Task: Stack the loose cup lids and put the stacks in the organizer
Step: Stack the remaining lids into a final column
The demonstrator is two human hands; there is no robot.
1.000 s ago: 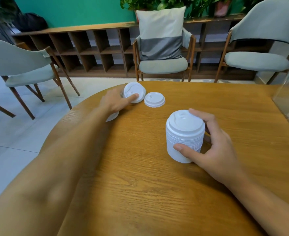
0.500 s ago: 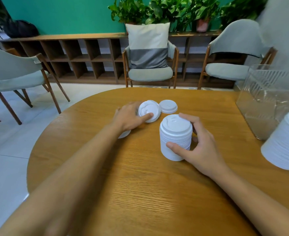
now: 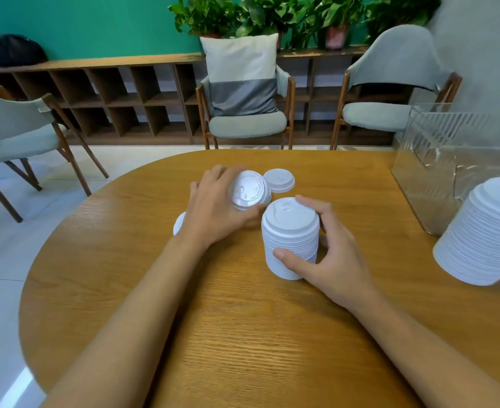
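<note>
A stack of white cup lids (image 3: pixel 290 240) stands upright on the wooden table (image 3: pixel 243 334), and my right hand (image 3: pixel 328 257) grips it with thumb in front and fingers behind. My left hand (image 3: pixel 216 210) holds a single white lid (image 3: pixel 248 191), tilted up off the table just left of the stack's top. One loose lid (image 3: pixel 279 180) lies flat behind it. Another loose lid (image 3: pixel 179 223) peeks out from under my left wrist. A taller stack of lids (image 3: pixel 484 234) stands at the right. The clear plastic organizer (image 3: pixel 437 160) sits at the far right.
Three grey chairs ring the table's far side, one with a cushion (image 3: pixel 241 75). A low wooden shelf (image 3: pixel 110 92) runs along the green wall, with plants above. The table edge curves round at the left.
My left hand has lifted the single lid off the table and brought it closer to the stack. The view has tilted, bringing in the organizer and the taller stack. My right hand keeps its grip.
</note>
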